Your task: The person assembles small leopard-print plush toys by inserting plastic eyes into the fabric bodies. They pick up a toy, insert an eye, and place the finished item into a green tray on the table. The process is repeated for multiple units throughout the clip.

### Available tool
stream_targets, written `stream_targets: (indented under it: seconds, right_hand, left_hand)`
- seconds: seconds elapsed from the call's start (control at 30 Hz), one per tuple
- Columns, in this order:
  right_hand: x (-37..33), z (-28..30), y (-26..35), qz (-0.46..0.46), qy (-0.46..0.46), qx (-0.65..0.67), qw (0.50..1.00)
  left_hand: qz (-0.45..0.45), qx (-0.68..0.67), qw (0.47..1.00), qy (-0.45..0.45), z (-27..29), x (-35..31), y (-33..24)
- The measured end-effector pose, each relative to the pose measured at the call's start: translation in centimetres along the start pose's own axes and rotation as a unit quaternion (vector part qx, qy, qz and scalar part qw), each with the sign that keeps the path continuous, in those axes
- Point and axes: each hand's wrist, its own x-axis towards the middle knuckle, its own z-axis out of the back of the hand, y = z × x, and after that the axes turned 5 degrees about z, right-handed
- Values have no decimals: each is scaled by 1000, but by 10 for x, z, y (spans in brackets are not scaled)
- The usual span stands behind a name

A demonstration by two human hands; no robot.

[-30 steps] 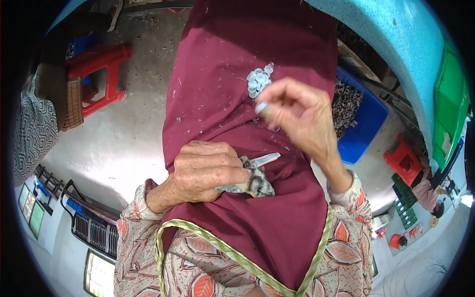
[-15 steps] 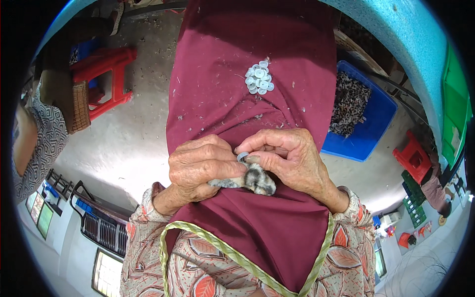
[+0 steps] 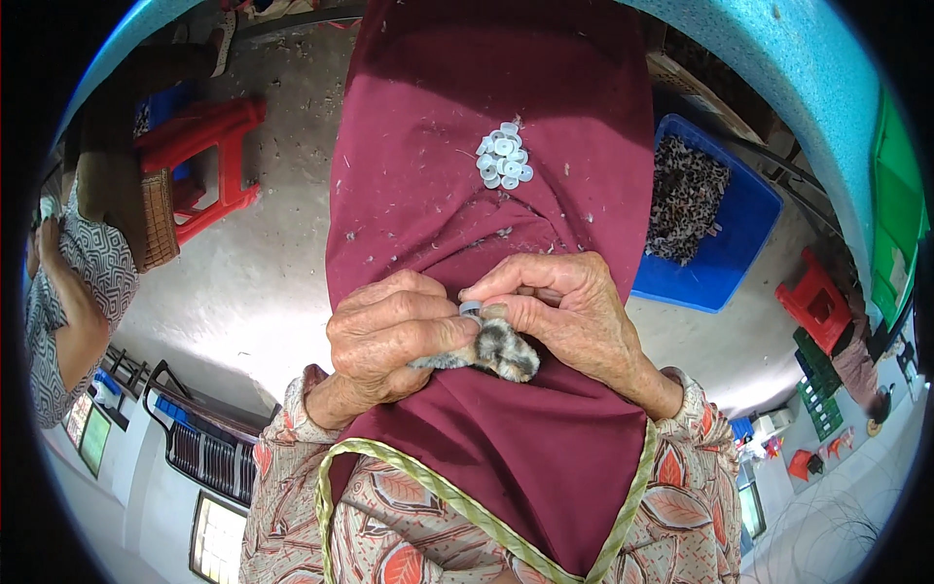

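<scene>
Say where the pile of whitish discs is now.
In the head view, the pile lies on the maroon cloth in the upper half, slightly right of centre, beyond the left hand and right hand, left of the blue bin.

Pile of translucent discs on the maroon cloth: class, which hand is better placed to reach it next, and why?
Probably the right hand: it lies nearer the pile, apparently pinching only a small pale piece, while the left hand holds the mottled furry piece.
</scene>
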Motion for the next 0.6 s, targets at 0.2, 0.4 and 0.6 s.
stream_targets:
  seconds: [0.2, 0.4, 0.6]
  right_hand:
    - [-1, 4, -3, 82, 9, 11, 997]
    - [-2, 4, -5, 19, -45, 82, 995]
    - [2, 15, -9, -4, 7, 63, 998]
  left_hand:
    - [146, -46, 986, -63, -8, -3, -9]
    - [183, -1, 982, 55, -1, 11, -10]
    - [231, 29, 972, 40, -4, 9, -16]
